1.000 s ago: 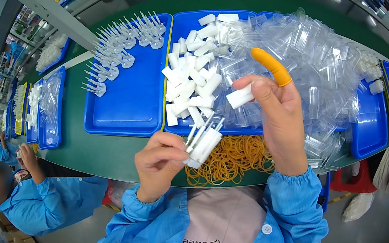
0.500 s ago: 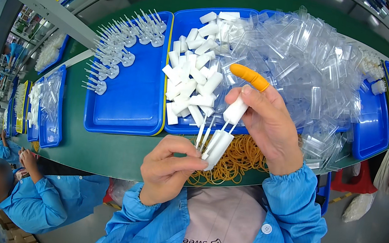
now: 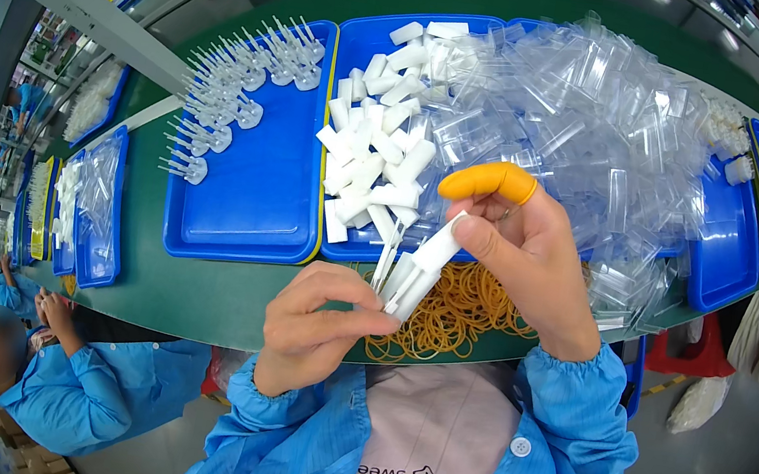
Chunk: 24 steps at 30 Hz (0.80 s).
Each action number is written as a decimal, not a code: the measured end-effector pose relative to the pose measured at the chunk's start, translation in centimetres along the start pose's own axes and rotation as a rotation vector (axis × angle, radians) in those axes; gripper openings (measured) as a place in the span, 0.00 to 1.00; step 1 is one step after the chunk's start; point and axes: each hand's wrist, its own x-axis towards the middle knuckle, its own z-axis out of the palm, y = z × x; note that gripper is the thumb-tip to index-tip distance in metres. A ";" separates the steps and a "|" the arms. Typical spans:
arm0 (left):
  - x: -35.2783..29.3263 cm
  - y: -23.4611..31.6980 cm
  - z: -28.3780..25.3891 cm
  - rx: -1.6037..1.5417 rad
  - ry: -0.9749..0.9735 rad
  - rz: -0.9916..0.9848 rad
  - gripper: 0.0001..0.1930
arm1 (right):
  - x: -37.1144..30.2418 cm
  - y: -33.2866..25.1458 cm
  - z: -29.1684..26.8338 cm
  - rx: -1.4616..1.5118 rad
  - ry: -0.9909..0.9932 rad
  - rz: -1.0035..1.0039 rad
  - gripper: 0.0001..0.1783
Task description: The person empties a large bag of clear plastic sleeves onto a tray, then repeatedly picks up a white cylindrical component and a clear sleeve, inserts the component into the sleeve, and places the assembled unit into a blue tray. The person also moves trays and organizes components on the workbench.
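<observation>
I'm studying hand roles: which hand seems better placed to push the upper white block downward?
Probably the right hand: it pinches the upper white block near its top end. The left hand is lower, pinching the pronged piece near its base.

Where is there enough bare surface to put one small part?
Bare room shows in the left blue tray, beside its pronged parts; on the green tabletop between that tray and the near edge; and in the right blue tray, beside the clear sleeves. The middle tray is crowded with sleeves and white blocks; rubber bands crowd the space before it.
</observation>
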 end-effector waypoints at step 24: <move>-1.9 -1.7 1.7 -0.597 0.517 -0.440 0.12 | 3.0 0.8 1.4 -0.940 0.170 -0.243 0.12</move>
